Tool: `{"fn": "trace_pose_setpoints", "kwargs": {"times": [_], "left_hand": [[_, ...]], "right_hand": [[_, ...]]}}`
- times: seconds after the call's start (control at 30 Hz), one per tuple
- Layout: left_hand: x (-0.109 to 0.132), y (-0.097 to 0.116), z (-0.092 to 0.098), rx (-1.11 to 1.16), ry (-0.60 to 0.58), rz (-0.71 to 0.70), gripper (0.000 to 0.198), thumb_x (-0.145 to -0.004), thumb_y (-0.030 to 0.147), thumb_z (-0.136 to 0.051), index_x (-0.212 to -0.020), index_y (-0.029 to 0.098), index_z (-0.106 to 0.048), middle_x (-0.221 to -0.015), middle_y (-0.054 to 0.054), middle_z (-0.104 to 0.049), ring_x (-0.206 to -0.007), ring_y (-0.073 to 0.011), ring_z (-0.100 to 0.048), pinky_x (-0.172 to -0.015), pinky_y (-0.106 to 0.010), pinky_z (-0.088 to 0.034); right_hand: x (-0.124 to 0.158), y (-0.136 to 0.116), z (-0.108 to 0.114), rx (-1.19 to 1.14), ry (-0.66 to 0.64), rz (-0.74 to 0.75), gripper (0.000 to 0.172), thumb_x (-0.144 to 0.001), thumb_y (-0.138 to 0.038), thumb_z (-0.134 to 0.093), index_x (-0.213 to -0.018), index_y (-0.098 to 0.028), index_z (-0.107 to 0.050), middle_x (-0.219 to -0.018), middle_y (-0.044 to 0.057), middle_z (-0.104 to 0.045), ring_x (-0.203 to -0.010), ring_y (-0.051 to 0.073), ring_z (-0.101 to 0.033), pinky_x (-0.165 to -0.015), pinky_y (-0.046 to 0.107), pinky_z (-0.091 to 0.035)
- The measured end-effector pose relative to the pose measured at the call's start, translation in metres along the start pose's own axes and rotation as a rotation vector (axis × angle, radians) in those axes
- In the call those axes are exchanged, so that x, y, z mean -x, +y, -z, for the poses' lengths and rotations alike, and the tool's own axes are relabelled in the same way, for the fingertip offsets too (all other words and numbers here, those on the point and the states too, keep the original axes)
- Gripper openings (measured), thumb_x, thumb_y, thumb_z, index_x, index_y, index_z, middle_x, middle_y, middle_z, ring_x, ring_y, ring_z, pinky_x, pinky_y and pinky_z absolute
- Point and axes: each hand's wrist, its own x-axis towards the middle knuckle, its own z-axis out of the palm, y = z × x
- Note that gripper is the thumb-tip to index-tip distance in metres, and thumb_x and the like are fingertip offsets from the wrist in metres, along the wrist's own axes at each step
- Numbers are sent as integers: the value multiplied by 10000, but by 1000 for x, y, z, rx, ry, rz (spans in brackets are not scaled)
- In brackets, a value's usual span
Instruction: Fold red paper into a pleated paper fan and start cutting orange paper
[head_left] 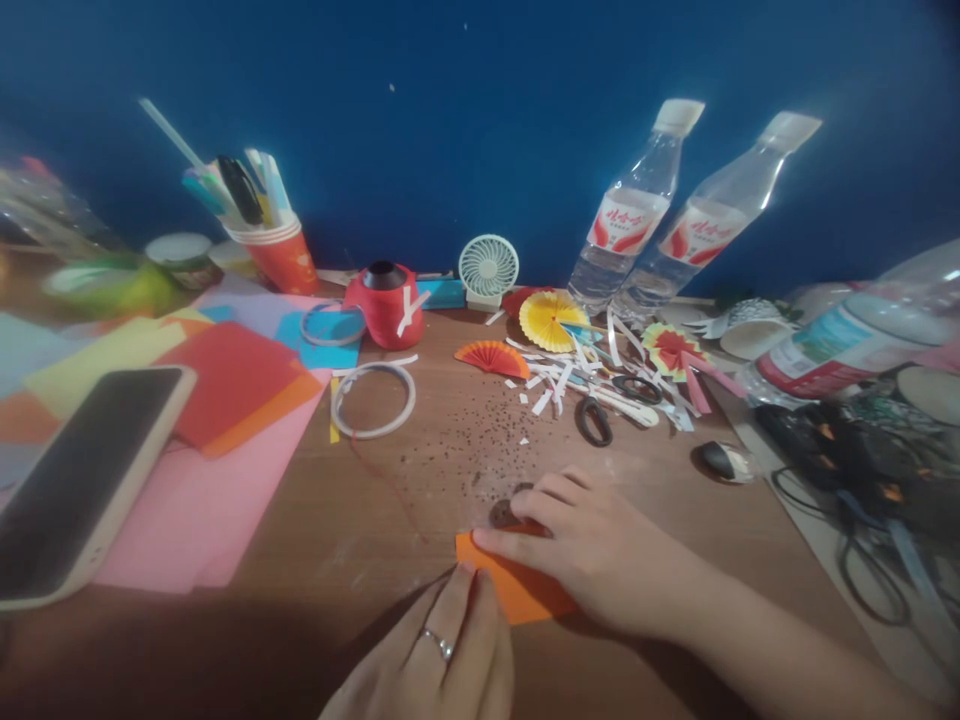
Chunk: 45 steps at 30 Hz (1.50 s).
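A piece of orange paper (525, 592) lies on the brown table, its upper left edge folded or doubled. My left hand (450, 645), with a ring on one finger, rests at the paper's left edge, fingers close together and their tips on it. My right hand (570, 535) lies over the paper's upper part, its fingers spread and the thumb near the top left corner. A dark round object (510, 507) shows partly beneath the right fingers. Dark specks are scattered beyond the hands.
Left are a phone (82, 470), coloured paper sheets (225, 385) and a cup of pens (281, 262). Ahead are a tape roll (373, 400), paper fans (491, 360), paper strips and scissors (594, 422). Bottles (626, 220) and cables (862, 490) stand or lie right.
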Motion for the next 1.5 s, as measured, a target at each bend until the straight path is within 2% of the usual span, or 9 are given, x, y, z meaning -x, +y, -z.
{"fn": "trace_pose_setpoints", "kwargs": {"times": [0.17, 0.3, 0.47, 0.77, 0.9, 1.03, 1.17, 1.37, 1.5], "left_hand": [[-10, -5, 2, -20, 6, 78, 239, -803, 293, -456, -981, 156, -535, -1017, -90, -649, -1020, -284, -570, -871, -384, -432], [-9, -9, 3, -9, -21, 103, 443, -832, 430, -382, -1093, 93, -500, -1150, -156, -586, -1076, -258, -536, -890, -338, -405], [-6, -15, 5, -24, -58, 6, 517, -851, 426, -345, -1148, 29, -492, -1176, -166, -568, -1084, -259, -528, -899, -343, -382], [-9, -10, 1, 56, -4, 126, 494, -818, 440, -405, -1097, 65, -564, -1162, -143, -586, -1106, -245, -504, -942, -343, -350], [-15, -14, 3, 92, 46, 121, 417, -817, 367, -426, -1064, 75, -590, -1135, -127, -605, -1075, -238, -517, -921, -337, -382], [-16, -15, 6, 152, 37, 159, 351, -792, 313, -462, -1022, 93, -610, -1077, -96, -629, -981, -217, -552, -843, -306, -438], [-13, -11, 4, 162, -32, 172, 354, -790, 321, -481, -1061, 120, -590, -1058, -75, -634, -952, -200, -555, -823, -288, -445], [-15, -8, 6, 135, 27, 140, 302, -802, 261, -481, -1043, 120, -598, -1106, -58, -615, -1002, -207, -523, -859, -306, -412], [-16, -10, 3, 115, 28, 107, 342, -817, 336, -469, -1052, 119, -588, -1124, -81, -607, -1090, -213, -490, -934, -307, -369]], "right_hand": [[0, 3, 2, 18, 12, 4, 546, -813, -239, -495, -1321, -341, -323, -934, 42, -517, -810, 190, -390, -673, 311, -235], [0, 6, 1, 24, 52, -14, 446, -851, -205, -456, -1266, -363, -410, -867, 28, -519, -796, 171, -396, -684, 311, -230], [4, 14, 2, 0, 136, -32, 320, -819, -160, -484, -1045, -353, -604, -794, 10, -531, -764, 155, -394, -692, 315, -234], [25, 37, 10, -137, 203, -30, 255, -754, -88, -494, -793, -246, -690, -661, 9, -575, -754, 165, -431, -738, 356, -289], [18, 28, 5, -218, 303, -42, 159, -768, -192, -521, -842, -173, -660, -783, 47, -601, -777, 173, -471, -717, 334, -356], [10, 21, -2, -230, 285, -128, 168, -799, -317, -564, -873, -189, -645, -848, 47, -603, -809, 169, -499, -704, 305, -385], [8, 22, -7, -239, 310, -112, 167, -846, -278, -506, -851, -185, -645, -798, 38, -605, -757, 147, -508, -684, 281, -395], [6, 23, -11, -163, 351, -136, 171, -854, -192, -462, -908, -167, -622, -764, 47, -610, -743, 154, -513, -684, 289, -401], [5, 22, -8, -154, 369, -147, 155, -851, -188, -475, -862, -176, -629, -802, 49, -603, -767, 155, -509, -689, 285, -404]]}}
